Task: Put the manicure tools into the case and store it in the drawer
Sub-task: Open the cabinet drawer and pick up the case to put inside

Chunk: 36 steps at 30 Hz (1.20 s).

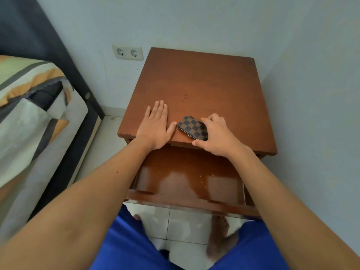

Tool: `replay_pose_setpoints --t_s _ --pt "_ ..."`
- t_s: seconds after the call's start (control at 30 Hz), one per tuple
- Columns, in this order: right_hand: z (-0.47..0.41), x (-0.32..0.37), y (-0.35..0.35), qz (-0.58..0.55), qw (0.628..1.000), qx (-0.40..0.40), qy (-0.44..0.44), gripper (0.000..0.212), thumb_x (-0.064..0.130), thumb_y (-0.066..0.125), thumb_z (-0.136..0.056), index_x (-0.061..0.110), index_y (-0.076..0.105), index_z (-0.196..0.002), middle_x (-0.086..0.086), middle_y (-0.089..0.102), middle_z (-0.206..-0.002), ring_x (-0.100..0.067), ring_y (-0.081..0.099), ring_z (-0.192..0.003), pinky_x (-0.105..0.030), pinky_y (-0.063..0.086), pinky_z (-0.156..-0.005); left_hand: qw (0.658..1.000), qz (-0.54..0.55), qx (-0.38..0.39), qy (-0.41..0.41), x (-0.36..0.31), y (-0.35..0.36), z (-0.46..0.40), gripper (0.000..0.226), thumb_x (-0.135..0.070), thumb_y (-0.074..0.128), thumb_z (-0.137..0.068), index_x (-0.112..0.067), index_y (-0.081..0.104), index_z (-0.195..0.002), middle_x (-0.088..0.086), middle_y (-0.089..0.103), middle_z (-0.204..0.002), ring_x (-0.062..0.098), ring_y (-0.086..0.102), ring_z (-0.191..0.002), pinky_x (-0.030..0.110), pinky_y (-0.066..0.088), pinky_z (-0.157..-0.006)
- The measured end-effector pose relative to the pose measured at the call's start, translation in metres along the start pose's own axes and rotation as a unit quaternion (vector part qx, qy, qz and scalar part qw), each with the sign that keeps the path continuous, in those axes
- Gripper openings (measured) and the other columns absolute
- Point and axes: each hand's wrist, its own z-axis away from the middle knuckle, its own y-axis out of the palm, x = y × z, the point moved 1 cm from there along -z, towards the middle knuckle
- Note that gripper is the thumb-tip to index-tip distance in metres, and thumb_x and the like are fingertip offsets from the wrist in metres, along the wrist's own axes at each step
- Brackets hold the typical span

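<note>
Nearest me, the drawer (187, 178) stands pulled out below the front edge of the desk (194, 80), its glossy wooden floor bare as far as I can see, though my forearms cover part of it. That is where the case has to end up, so the receiving space looks ready.

Just past it, at the desk's front edge, my right hand (216, 135) has its grip curled over the checkered case (191, 126): fingers over the far side, thumb at the near corner by the clasp. The case looks closed and lies flat, tilted a little across the edge. I see no loose tools on the desk, so I judge the packing done and the storing step in hand.

My left hand (156, 126) lies flat and spread on the desk just beside the case, thumb tip nearly touching its left end, holding nothing.

To do this well, I would firm the pinch across the case's long sides, lift it clear of the edge rather than drag it off, keep the clasp side shut, and lower it flat into the drawer's middle. The left hand can then push the drawer closed.

Farther back, the desk meets the wall.
</note>
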Motion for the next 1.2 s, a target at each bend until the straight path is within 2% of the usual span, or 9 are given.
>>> replay_pose_setpoints --t_s 0.13,0.27,0.4,0.5,0.6,0.77,1.03,1.13,1.2 --pt "0.007 0.0 0.001 -0.021 1.0 -0.002 -0.015 0.086 0.05 0.079 -0.085 0.016 0.041 -0.154 -0.002 0.042 -0.14 -0.021 0.036 -0.133 -0.04 0.042 -0.11 1.0 -0.005 0.0 0.006 0.001 -0.001 -0.001 0.079 -0.06 0.013 -0.111 -0.009 -0.001 -0.17 0.011 -0.005 -0.179 0.024 -0.007 -0.166 0.041 -0.006 -0.133" --pt "0.042 -0.003 0.009 -0.047 0.993 -0.008 -0.109 0.081 0.051 0.081 -0.081 0.021 0.048 -0.148 0.007 0.045 -0.127 -0.014 0.039 -0.12 -0.03 0.042 -0.101 1.0 -0.01 -0.002 0.01 0.002 0.001 0.0 0.078 -0.059 0.013 -0.112 -0.007 0.001 -0.169 0.013 -0.003 -0.179 0.025 -0.006 -0.166 0.043 -0.005 -0.134" --pt "0.074 -0.015 0.041 -0.068 0.985 0.055 -0.147 0.082 0.055 0.081 -0.078 0.025 0.049 -0.148 0.013 0.047 -0.129 -0.007 0.042 -0.119 -0.024 0.043 -0.102 1.0 -0.016 -0.004 0.01 0.002 0.003 -0.001 0.08 -0.06 0.01 -0.111 -0.006 0.002 -0.169 0.014 -0.001 -0.179 0.026 -0.004 -0.166 0.043 -0.005 -0.133" --pt "0.062 -0.029 0.074 -0.017 0.987 0.11 -0.115 0.088 0.059 0.081 -0.078 0.023 0.047 -0.151 0.01 0.047 -0.131 -0.012 0.043 -0.122 -0.034 0.044 -0.111 1.0 -0.018 -0.003 0.007 0.001 0.002 0.0 0.079 -0.059 0.011 -0.111 -0.007 0.001 -0.169 0.013 -0.002 -0.179 0.026 -0.004 -0.166 0.042 -0.005 -0.133" --pt "0.042 -0.035 0.098 0.01 0.986 0.144 -0.087 0.091 0.055 0.084 -0.076 0.019 0.048 -0.151 0.003 0.049 -0.135 -0.021 0.045 -0.132 -0.043 0.03 -0.125 1.0 -0.022 -0.006 0.009 0.0 0.003 0.0 0.078 -0.059 0.012 -0.112 -0.007 0.002 -0.17 0.013 -0.001 -0.179 0.026 -0.004 -0.166 0.043 -0.004 -0.134" --pt "0.023 -0.036 0.128 0.018 0.978 0.192 -0.075 0.092 0.05 0.088 -0.072 0.023 0.048 -0.15 0.002 0.045 -0.137 -0.032 0.04 -0.14 -0.051 0.034 -0.121 1.0 -0.016 -0.008 0.012 0.001 0.002 0.001 0.081 -0.06 0.009 -0.109 -0.006 0.003 -0.169 0.014 0.001 -0.179 0.027 -0.003 -0.166 0.045 -0.002 -0.135" --pt "0.034 -0.034 0.113 0.001 0.986 0.152 -0.072 0.096 0.055 0.083 -0.079 0.022 0.04 -0.158 0.001 0.044 -0.151 -0.025 0.04 -0.143 -0.045 0.038 -0.12 1.0 -0.017 -0.009 0.004 0.0 0.002 0.001 0.081 -0.06 0.01 -0.11 -0.006 0.002 -0.17 0.013 0.0 -0.179 0.026 -0.004 -0.166 0.043 -0.004 -0.134" --pt "0.058 -0.021 0.076 -0.073 0.99 0.085 -0.09 0.086 0.064 0.074 -0.083 0.025 0.044 -0.155 0.009 0.049 -0.145 -0.011 0.051 -0.13 -0.039 0.05 -0.109 1.0 -0.02 -0.01 0.001 -0.001 0.002 0.002 0.079 -0.059 0.012 -0.111 -0.007 0.003 -0.17 0.012 0.0 -0.179 0.025 -0.004 -0.166 0.042 -0.005 -0.133" --pt "0.083 -0.009 0.054 -0.118 0.984 0.078 -0.112 0.097 0.076 0.072 -0.078 0.029 0.039 -0.157 0.016 0.044 -0.147 -0.003 0.049 -0.13 -0.03 0.048 -0.108 1.0 -0.019 -0.01 0.002 -0.002 0.001 0.002 0.078 -0.059 0.012 -0.111 -0.007 0.003 -0.17 0.012 0.0 -0.179 0.026 -0.004 -0.166 0.042 -0.005 -0.133"
